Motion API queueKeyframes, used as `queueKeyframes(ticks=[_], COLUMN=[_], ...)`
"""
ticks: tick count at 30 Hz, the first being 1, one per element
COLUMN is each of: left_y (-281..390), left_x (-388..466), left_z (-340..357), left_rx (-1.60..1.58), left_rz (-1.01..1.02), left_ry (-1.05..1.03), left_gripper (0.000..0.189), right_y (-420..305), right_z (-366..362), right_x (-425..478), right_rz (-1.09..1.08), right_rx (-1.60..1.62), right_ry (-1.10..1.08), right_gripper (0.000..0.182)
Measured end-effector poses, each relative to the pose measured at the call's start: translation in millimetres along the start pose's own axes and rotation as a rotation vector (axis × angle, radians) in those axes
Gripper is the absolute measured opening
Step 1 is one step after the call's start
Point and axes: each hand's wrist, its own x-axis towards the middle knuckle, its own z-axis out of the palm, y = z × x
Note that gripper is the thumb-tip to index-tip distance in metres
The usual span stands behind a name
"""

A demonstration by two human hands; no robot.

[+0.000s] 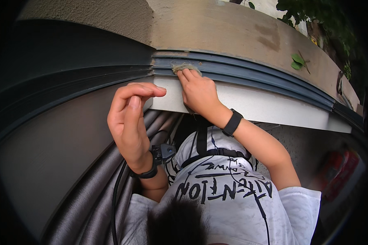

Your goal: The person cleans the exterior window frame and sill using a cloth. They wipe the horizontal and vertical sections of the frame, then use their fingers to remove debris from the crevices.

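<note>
My right hand [199,90] pinches a frayed, yellowish-green rag or scrubbing pad [184,67] under its fingertips. That pad presses on the ridged grey metal window track [248,76], close to the corner where the track meets the dark side frame [79,56]. Crumbs of dirt lie in the grooves around it. To the left, my left hand [130,113] hovers in the air over the white sill [168,96], its fingers loosely curled and nothing in them. Black bands circle both wrists, and a small camera [167,152] sits on the left one.
Beyond the track runs a tan outer ledge [220,33] bearing a green leaf [298,61] and a twig. Grey curtains [101,183] hang beside my left arm. Black cables [115,196] trail by the body. A blurred red object [339,171] stands at lower right.
</note>
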Motion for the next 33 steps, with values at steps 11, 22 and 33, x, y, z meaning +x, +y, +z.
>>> queueKeyframes(ticks=[11, 22, 33], left_y=[6.8, 13.6, 15.8], left_x=[-37.4, -54.1, -55.1], left_z=[-18.8, -27.1, -34.6], left_rx=[0.143, 0.151, 0.113], left_rz=[-0.023, -0.013, -0.07], left_ry=[-0.045, -0.012, -0.054], left_gripper=[0.018, 0.02, 0.018], right_y=[73.3, -18.4, 13.5], right_z=[-41.8, 19.5, -5.1], right_x=[-67.7, 11.9, -15.4], right_rz=[0.121, -0.068, -0.03], right_rx=[-0.069, -0.013, 0.003], right_ry=[0.101, 0.081, 0.107], right_gripper=[0.044, 0.045, 0.041])
